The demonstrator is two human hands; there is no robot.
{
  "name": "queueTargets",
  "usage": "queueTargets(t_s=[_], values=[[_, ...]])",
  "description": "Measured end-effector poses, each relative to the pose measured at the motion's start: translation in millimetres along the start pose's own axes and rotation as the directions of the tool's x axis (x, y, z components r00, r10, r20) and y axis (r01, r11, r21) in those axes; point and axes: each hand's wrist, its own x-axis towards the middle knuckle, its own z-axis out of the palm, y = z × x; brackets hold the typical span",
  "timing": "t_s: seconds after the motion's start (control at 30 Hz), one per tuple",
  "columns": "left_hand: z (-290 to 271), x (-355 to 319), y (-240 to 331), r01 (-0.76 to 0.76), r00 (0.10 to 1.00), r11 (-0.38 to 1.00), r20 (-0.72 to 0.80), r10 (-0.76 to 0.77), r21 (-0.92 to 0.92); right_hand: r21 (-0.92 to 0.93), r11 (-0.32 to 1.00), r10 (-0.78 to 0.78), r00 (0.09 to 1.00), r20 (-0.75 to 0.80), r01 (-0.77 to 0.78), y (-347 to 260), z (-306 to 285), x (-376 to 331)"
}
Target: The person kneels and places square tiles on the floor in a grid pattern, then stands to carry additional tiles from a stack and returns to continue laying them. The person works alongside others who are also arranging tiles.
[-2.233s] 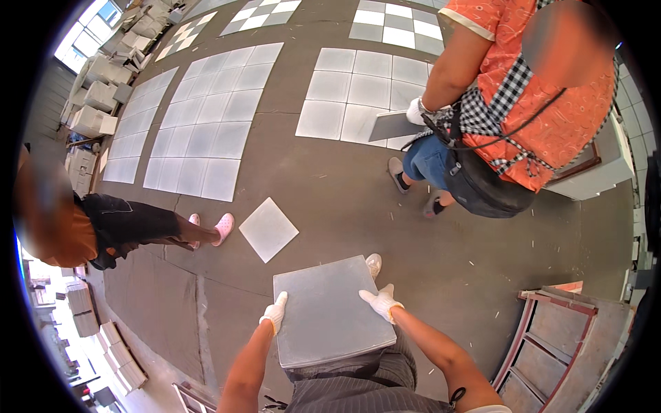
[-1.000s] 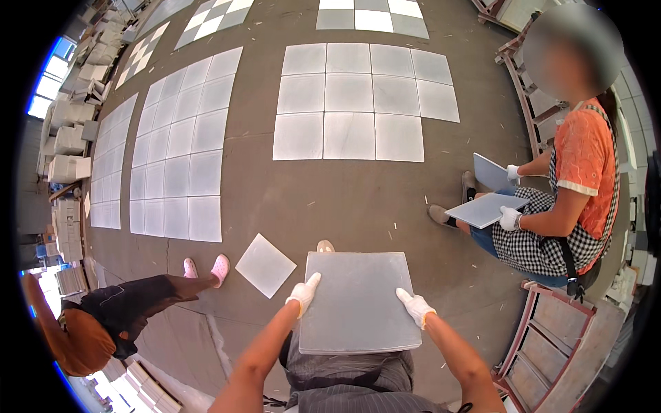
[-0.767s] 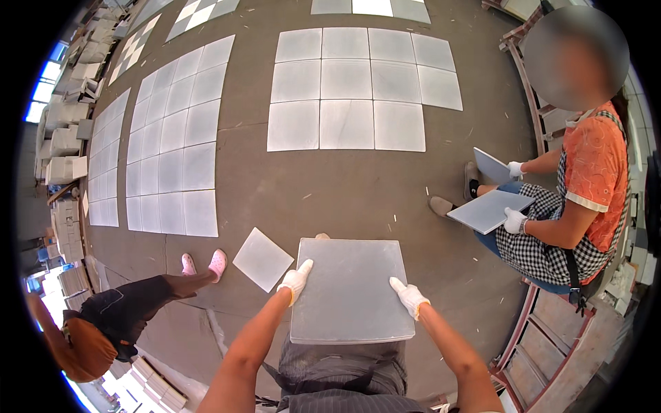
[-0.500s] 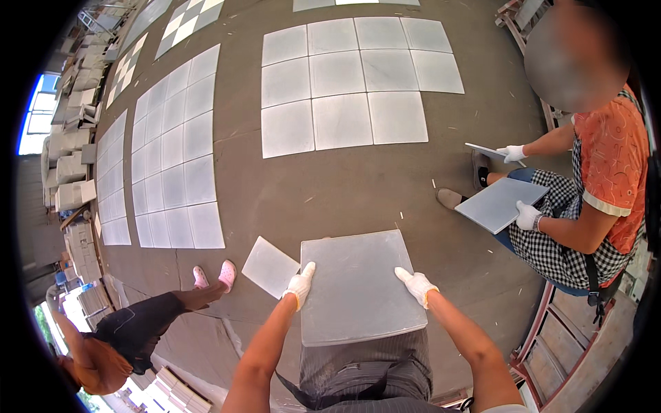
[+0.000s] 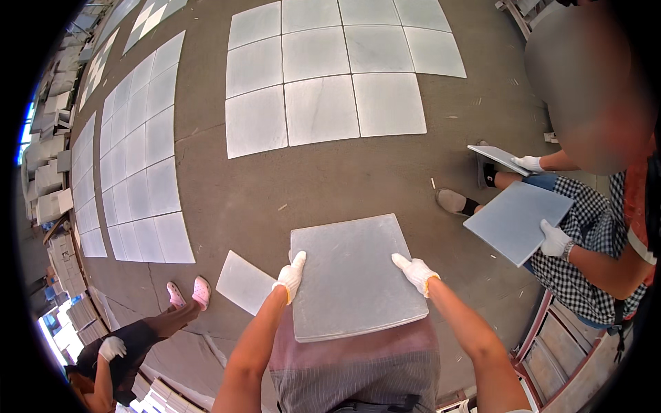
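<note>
A large square grey tile (image 5: 354, 279) is held out in front of my lap, its thick front edge facing me. My left hand (image 5: 290, 277), in a white glove, grips its left edge with the thumb on top. On the opposite edge my gloved right hand (image 5: 416, 272) holds it the same way; the fingers of both hands are hidden below. Another grey tile (image 5: 242, 283) lies askew on the floor beside my left hand. Farther ahead, pale tiles (image 5: 320, 107) are laid edge to edge in a block, with its near right corner place unfilled.
At right, a seated co-worker in white gloves holds two tiles, one bluish grey (image 5: 521, 219). A person in pink clogs (image 5: 200, 292) stands at lower left. More laid tiles (image 5: 150, 131) and stacked boxes (image 5: 51, 175) line the left. A wooden-framed rack (image 5: 551, 344) is at lower right.
My view has shifted forward and right, so the floor tiles sit farther left. I still hold the tile with both hands. The person at left has lowered an arm.
</note>
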Motion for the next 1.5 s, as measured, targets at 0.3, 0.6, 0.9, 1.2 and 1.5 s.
queueTargets(t_s=[0.3,0.6,0.9,1.2,1.5], values=[[10,138,3,-0.025,0.996,0.999,0.084,0.021,0.048,-0.002,0.998,0.07,0.991,0.11,-0.07,-16,14,117],[28,230,32,0.067,0.974,0.991,0.209,-0.09,0.115,-0.148,0.989,0.048,0.984,0.171,-0.022,-12,15,251],[15,322,43,-0.089,0.959,0.973,0.283,0.026,0.213,-0.229,0.973,0.011,0.979,0.203,0.037,-65,27,299],[16,305,66,-0.28,0.934,0.855,0.329,0.139,0.436,0.273,0.957,-0.179,0.937,0.3,0.096,-64,31,249],[9,296,65,-0.318,0.907,0.836,0.4,0.131,0.447,0.591,0.802,-0.359,0.858,0.368,0.082,-50,24,219]])
